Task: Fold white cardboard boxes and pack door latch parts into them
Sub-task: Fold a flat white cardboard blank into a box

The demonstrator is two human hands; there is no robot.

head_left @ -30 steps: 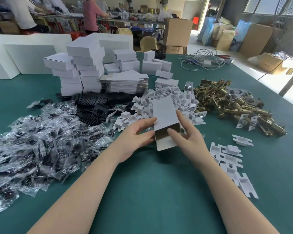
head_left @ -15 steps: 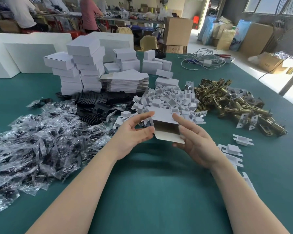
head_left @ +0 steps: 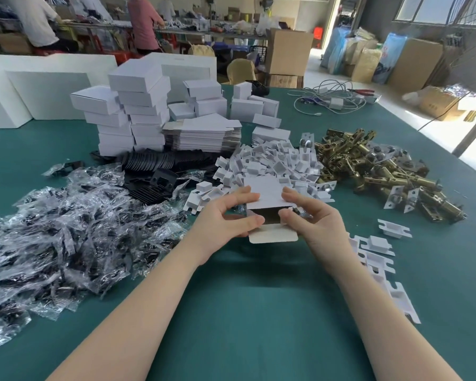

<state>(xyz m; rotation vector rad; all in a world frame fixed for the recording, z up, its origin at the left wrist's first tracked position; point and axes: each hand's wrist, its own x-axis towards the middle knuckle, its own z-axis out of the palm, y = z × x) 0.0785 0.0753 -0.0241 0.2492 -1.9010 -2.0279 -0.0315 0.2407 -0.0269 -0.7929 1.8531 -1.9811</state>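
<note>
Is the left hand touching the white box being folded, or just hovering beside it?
Touching. The head view shows the left hand with its thumb pressed on the white box near the open end and fingertips on its top edge.

**Box half-folded, latches piled on the right**

The box (head_left: 267, 192) is white outside and brown inside. I've got it up off the table, open end facing me, with its bottom flap (head_left: 272, 237) hanging out flat toward me. The brass latches (head_left: 368, 171) sit in a tangled heap to the right of it. Flat blanks (head_left: 204, 133) are stacked further back, and the finished boxes (head_left: 132, 111) are piled up left of those.
</note>
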